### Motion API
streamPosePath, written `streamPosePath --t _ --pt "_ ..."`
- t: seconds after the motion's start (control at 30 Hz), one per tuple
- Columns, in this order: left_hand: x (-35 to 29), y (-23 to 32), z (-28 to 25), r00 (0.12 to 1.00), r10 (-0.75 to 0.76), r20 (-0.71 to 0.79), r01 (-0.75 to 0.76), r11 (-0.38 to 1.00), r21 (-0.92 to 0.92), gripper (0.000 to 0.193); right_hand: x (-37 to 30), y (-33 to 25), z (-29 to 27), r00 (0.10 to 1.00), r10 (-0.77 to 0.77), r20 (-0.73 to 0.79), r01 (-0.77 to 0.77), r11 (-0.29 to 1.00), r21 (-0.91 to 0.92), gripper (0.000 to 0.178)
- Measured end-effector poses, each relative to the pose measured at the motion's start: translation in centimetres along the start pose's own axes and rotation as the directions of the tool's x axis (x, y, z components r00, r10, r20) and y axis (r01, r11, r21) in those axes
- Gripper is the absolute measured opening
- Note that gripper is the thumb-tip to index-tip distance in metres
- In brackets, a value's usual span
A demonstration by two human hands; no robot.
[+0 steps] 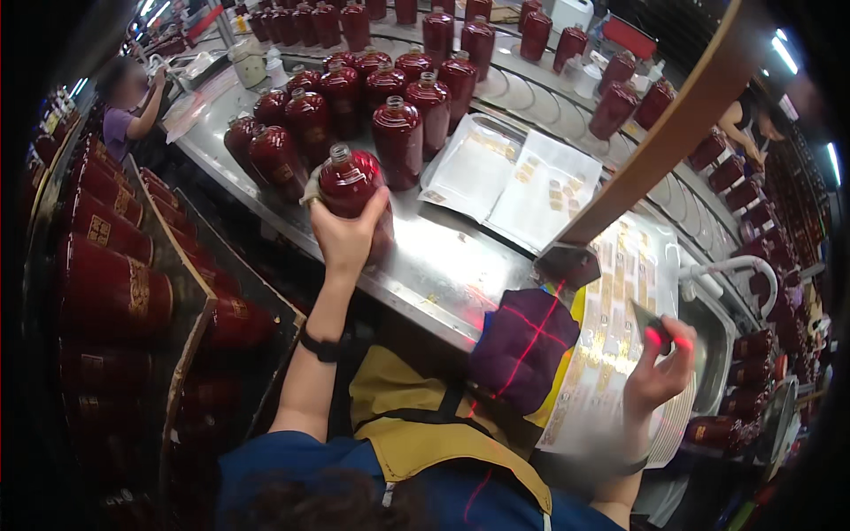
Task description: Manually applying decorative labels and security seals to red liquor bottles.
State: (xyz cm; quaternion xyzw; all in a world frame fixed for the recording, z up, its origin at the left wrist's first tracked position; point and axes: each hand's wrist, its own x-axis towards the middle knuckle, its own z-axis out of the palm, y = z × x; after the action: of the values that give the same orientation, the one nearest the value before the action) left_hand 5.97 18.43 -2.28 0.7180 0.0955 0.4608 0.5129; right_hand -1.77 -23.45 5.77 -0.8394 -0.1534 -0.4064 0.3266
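My left hand [345, 237] is closed around a glossy dark red bottle [352, 180] with a clear, uncapped neck. The bottle stands upright at the near edge of a metal worktable [434, 265], and a bit of pale cloth shows beside it. On the right, my right hand [660, 376] pinches a small dark tool with a pointed, flat tip [645, 315]; its exact kind is unclear. This hand is over a sheet of gold-printed decals [611, 327] lying on a tilted surface.
More red bottles [341, 93] crowd behind the held one. A white tray with decal papers [544, 186] lies centre. A purple cloth bundle [527, 345] carries red laser lines. A wooden post [664, 124] slants across; a sink [713, 372] and white faucet [739, 265] stand right. Bottle racks [208, 301] flank the left.
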Motion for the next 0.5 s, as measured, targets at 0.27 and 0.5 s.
streamPosePath --t 0.27,0.5 --pt "8.1 -10.4 4.7 0.977 0.123 -0.176 -0.085 0.975 0.205 0.082 -2.5 -1.1 1.7 0.992 0.119 0.035 -0.121 0.990 0.066 0.023" --pt "10.9 -12.2 6.8 0.942 0.296 -0.160 -0.237 0.921 0.311 0.080 -3.3 -1.2 2.3 0.981 0.179 0.074 -0.184 0.981 0.061 0.024"
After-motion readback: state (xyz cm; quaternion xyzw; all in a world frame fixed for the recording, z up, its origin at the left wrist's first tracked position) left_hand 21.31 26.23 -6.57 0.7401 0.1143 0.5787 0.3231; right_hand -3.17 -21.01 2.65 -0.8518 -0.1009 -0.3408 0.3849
